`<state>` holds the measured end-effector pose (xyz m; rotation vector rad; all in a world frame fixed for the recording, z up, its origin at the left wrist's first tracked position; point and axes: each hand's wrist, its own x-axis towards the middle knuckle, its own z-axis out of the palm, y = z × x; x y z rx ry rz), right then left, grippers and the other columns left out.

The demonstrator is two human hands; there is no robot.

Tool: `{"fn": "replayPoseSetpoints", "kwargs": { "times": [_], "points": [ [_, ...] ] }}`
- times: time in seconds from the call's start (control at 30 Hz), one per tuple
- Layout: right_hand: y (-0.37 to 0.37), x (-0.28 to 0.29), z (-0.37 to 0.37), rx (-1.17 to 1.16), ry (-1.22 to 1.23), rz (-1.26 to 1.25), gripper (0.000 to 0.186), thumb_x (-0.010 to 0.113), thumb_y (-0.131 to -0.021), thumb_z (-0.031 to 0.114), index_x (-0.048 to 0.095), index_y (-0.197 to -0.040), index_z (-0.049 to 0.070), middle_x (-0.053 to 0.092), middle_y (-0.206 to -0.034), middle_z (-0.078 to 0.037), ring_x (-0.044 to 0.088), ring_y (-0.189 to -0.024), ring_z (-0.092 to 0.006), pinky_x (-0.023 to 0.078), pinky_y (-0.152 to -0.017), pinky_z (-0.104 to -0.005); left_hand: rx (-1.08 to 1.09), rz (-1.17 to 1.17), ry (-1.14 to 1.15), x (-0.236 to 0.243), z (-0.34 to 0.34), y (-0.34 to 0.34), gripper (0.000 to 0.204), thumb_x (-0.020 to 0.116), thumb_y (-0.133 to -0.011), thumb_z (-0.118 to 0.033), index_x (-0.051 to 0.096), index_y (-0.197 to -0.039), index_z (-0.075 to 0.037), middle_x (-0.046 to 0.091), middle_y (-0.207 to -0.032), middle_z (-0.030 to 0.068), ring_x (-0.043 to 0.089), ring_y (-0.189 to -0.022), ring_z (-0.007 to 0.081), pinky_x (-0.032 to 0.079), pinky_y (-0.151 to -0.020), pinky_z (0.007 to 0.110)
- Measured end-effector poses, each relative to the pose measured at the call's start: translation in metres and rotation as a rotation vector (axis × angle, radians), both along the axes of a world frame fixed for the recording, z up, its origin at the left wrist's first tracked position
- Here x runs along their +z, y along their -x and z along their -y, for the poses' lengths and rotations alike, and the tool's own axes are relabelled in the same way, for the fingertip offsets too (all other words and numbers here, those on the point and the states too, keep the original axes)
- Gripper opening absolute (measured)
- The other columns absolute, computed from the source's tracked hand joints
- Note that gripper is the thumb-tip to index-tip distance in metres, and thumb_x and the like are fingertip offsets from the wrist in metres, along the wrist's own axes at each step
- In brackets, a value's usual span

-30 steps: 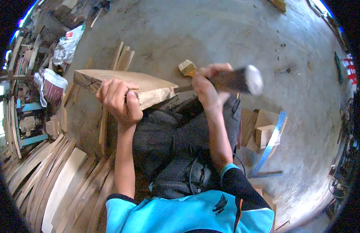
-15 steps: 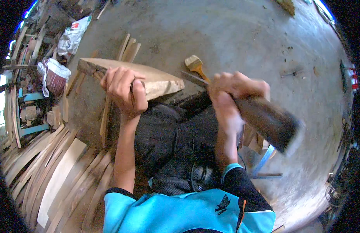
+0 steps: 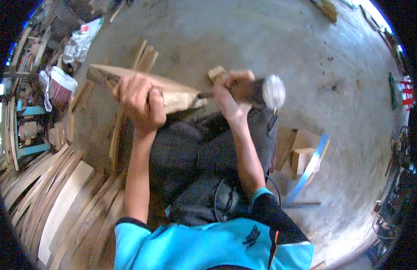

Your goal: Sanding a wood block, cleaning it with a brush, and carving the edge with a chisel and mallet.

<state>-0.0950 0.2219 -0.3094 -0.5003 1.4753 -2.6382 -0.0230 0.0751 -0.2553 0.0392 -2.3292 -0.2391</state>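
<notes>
Gripping a tapered wooden block (image 3: 177, 102) in the left hand (image 3: 143, 101), a person in a blue-and-black shirt (image 3: 190, 238) and dark trousers (image 3: 172, 150) holds it at the far edge of the lap, a pale face turned near. The left fingers are curled firmly over the block. The right hand (image 3: 235, 92) is clenched around a hand tool (image 3: 255, 93) with a thick dark handle, its round silvery end pointing right and its narrow dark blade pointing left, the tip at the block's right end; blur hides whether the two touch. Just beyond the right hand, a paintbrush (image 3: 216, 73), partly hidden, lies on the concrete floor (image 3: 343, 54). To the right, wooden offcuts (image 3: 303, 159) sit beside a blue strip (image 3: 307, 175). At near left, long curved wooden slats (image 3: 66, 202) lie side by side, with a blue metal frame (image 3: 35, 149) beyond them. At far left, a white sack (image 3: 83, 42) sits past a white-and-brown sack (image 3: 60, 87); slim wood strips (image 3: 146, 58) lie beyond the block.
</notes>
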Motion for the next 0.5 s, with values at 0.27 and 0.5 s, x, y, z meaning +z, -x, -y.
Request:
{"fn": "replayPoseSetpoints", "kwargs": {
  "times": [0.27,0.5],
  "points": [
    [-0.015,0.031,-0.024,-0.077,-0.125,-0.306,0.018,0.058,-0.064,0.005,0.041,-0.070,0.010,0.041,-0.059,-0.002,0.042,-0.054,-0.0117,0.037,-0.051,-0.0240,0.062,0.033,0.028,0.010,0.003,-0.010,0.017,0.039,-0.064,-0.019,0.046,-0.053,-0.009,0.044,-0.056,0.0078,0.044,-0.061,0.0255,0.030,-0.072,0.034],
    [-0.008,0.012,-0.012,-0.260,-0.331,-0.102,0.017,0.053,-0.064,0.000,0.043,-0.075,0.006,0.046,-0.067,-0.003,0.048,-0.069,-0.0135,0.040,-0.067,-0.0243,0.076,0.064,-0.002,-0.003,0.008,-0.010,0.017,0.040,-0.064,-0.020,0.045,-0.053,-0.009,0.045,-0.057,0.0068,0.045,-0.062,0.0243,0.030,-0.075,0.034]
  ]
}}
